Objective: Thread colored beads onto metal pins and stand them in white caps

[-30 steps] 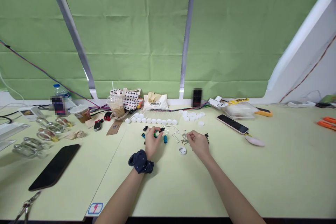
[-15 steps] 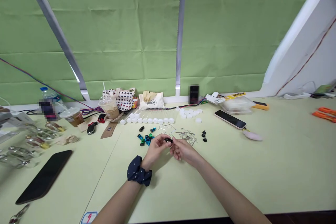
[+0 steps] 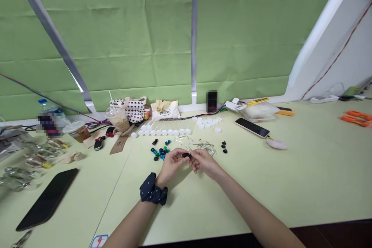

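A small dark, spool-shaped piece [image 3: 186, 155] is pinched between the fingertips of both hands, above the pale table. My left hand [image 3: 172, 164], with a dark dotted scrunchie [image 3: 153, 189] at the wrist, grips its left end. My right hand [image 3: 205, 163] closes on its other end, its lower fingers curled. Just beyond my left hand lies a pile of small blue, green and black pieces [image 3: 161, 153]. Bent metal wires [image 3: 207, 146] lie behind my right hand. Farther right are several black pieces [image 3: 224, 147]. The fingers partly cover the held piece.
Clear tubes with white caps [image 3: 164, 132] and loose white caps [image 3: 207, 123] lie behind the hands. A phone [image 3: 252, 128] sits to the right, a large dark phone-like slab [image 3: 48, 199] to the left. An iced drink cup [image 3: 119, 119] and glass bottles [image 3: 37, 161] stand or lie leftward.
The camera view has shifted slightly, so the background sits a little further left. Both hands stay together on the dark piece, with barely visible finger movement.
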### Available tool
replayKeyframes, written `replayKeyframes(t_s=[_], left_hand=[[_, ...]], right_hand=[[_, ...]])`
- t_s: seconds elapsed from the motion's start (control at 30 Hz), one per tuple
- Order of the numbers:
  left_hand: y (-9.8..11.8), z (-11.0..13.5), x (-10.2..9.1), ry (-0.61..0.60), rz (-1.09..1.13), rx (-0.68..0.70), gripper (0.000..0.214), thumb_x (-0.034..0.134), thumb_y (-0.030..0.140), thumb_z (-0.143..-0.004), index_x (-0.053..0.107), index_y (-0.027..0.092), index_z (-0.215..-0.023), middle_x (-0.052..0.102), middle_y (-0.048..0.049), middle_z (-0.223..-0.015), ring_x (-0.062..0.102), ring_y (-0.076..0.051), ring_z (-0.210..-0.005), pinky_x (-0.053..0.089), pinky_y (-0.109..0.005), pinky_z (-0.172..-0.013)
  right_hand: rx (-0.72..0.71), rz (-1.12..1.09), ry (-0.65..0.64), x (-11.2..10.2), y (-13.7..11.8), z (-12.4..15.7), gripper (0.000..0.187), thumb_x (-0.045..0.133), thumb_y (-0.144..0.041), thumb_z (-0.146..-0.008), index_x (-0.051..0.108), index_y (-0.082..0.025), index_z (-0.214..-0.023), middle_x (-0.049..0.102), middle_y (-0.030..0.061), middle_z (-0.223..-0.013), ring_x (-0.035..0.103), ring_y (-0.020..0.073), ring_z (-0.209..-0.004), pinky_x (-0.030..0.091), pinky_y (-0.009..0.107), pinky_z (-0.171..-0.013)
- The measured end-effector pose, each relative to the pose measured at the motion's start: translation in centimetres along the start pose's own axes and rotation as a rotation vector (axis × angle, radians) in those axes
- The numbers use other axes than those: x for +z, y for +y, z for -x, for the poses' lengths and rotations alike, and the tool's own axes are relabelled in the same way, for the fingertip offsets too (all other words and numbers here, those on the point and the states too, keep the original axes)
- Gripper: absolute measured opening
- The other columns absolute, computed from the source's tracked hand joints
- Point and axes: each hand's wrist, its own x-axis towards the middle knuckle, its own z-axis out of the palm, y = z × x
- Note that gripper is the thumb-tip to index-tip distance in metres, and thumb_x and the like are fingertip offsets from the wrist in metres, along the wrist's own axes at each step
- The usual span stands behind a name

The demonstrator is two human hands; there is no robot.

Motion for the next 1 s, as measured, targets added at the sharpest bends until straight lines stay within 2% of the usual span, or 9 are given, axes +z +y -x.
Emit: replayKeyframes(t_s=[0.17, 0.23, 0.3, 0.37, 0.5, 0.67, 0.83, 0.93, 1.0], left_hand=[[-0.8, -0.3, -0.5, 0.055, 0.062, 0.017, 0.027, 0.076, 0.025, -0.062, 0.066, 0.014, -0.085, 0.066, -0.0063, -0.087, 0.062, -0.019, -0.084, 0.049, -0.033, -0.078], [-1.1, -0.4, -0.6, 0.047, 0.076, 0.016, 0.027, 0.077, 0.023, -0.062, 0.066, 0.015, -0.085, 0.066, -0.0058, -0.086, 0.063, -0.018, -0.083, 0.049, -0.033, -0.077], [-1.4, -0.4, -0.7, 0.02, 0.083, 0.01, 0.027, 0.077, 0.022, -0.061, 0.066, 0.014, -0.084, 0.067, -0.006, -0.084, 0.063, -0.019, -0.081, 0.05, -0.033, -0.076], [-1.6, -0.4, -0.8, 0.006, 0.081, 0.012, 0.027, 0.077, 0.021, -0.061, 0.066, 0.014, -0.084, 0.067, -0.0062, -0.083, 0.063, -0.018, -0.08, 0.05, -0.033, -0.076], [-1.8, -0.5, -0.9, 0.038, 0.082, 0.029, 0.025, 0.077, 0.019, -0.062, 0.066, 0.015, -0.083, 0.066, -0.0046, -0.083, 0.062, -0.017, -0.081, 0.049, -0.031, -0.077], [-1.6, -0.5, -0.8, 0.026, 0.087, 0.03, 0.025, 0.077, 0.017, -0.061, 0.066, 0.014, -0.083, 0.067, -0.0049, -0.083, 0.063, -0.016, -0.079, 0.05, -0.03, -0.076], [-1.4, -0.4, -0.8, 0.066, 0.094, 0.025, 0.025, 0.078, 0.019, -0.059, 0.066, 0.014, -0.081, 0.066, -0.0049, -0.082, 0.063, -0.017, -0.079, 0.05, -0.031, -0.075], [-1.5, -0.4, -0.8, 0.044, 0.094, 0.014, 0.026, 0.078, 0.018, -0.059, 0.066, 0.014, -0.082, 0.067, -0.0051, -0.082, 0.063, -0.017, -0.079, 0.05, -0.031, -0.074], [-1.5, -0.4, -0.8, 0.03, 0.092, 0.021, 0.026, 0.078, 0.018, -0.06, 0.066, 0.014, -0.082, 0.067, -0.005, -0.082, 0.063, -0.017, -0.078, 0.05, -0.031, -0.074]], right_hand=[[-0.276, -0.006, 0.139, 0.0, -0.2, -0.1, 0.047, 0.082, -0.034, -0.051, 0.052, -0.021, -0.085, 0.06, 0.0012, -0.093, 0.06, 0.0149, -0.082, 0.049, 0.022, -0.061], [-0.206, 0.003, 0.151, 0.1, -0.4, 0.0, 0.04, 0.072, -0.045, -0.063, 0.052, -0.021, -0.087, 0.061, 0.0017, -0.088, 0.061, 0.0148, -0.073, 0.047, 0.022, -0.052], [-0.097, 0.063, 0.103, 0.2, -0.6, 0.2, 0.037, 0.057, -0.055, -0.074, 0.052, -0.018, -0.08, 0.058, 0.0001, -0.066, 0.054, 0.0117, -0.049, 0.039, 0.022, -0.041], [-0.115, 0.124, 0.057, 0.3, -0.8, 0.5, 0.036, 0.061, -0.052, -0.073, 0.051, -0.017, -0.072, 0.055, -0.0014, -0.058, 0.05, 0.0096, -0.044, 0.037, 0.021, -0.041], [-0.341, 0.071, 0.064, 0.2, -1.0, 0.7, 0.041, 0.079, -0.033, -0.057, 0.052, -0.021, -0.087, 0.06, 0.002, -0.095, 0.059, 0.0143, -0.082, 0.047, 0.023, -0.064], [-0.093, 0.11, 0.027, 0.4, -0.8, 0.6, 0.036, 0.055, -0.054, -0.076, 0.051, -0.019, -0.079, 0.056, -0.0011, -0.062, 0.049, 0.0096, -0.043, 0.038, 0.022, -0.039], [-0.284, 0.057, 0.116, 0.5, -0.7, 0.4, 0.044, 0.076, -0.039, -0.059, 0.051, -0.023, -0.09, 0.058, 0.0022, -0.097, 0.06, 0.0127, -0.073, 0.047, 0.023, -0.056], [-0.106, 0.086, 0.107, 0.3, -0.7, 0.4, 0.037, 0.055, -0.056, -0.075, 0.051, -0.02, -0.086, 0.06, 0.0018, -0.074, 0.055, 0.0119, -0.049, 0.041, 0.023, -0.041], [-0.08, 0.149, 0.049, 0.3, -0.7, 0.5, 0.039, 0.052, -0.057, -0.077, 0.052, -0.018, -0.078, 0.055, -0.0005, -0.061, 0.047, 0.0093, -0.039, 0.036, 0.022, -0.037]])
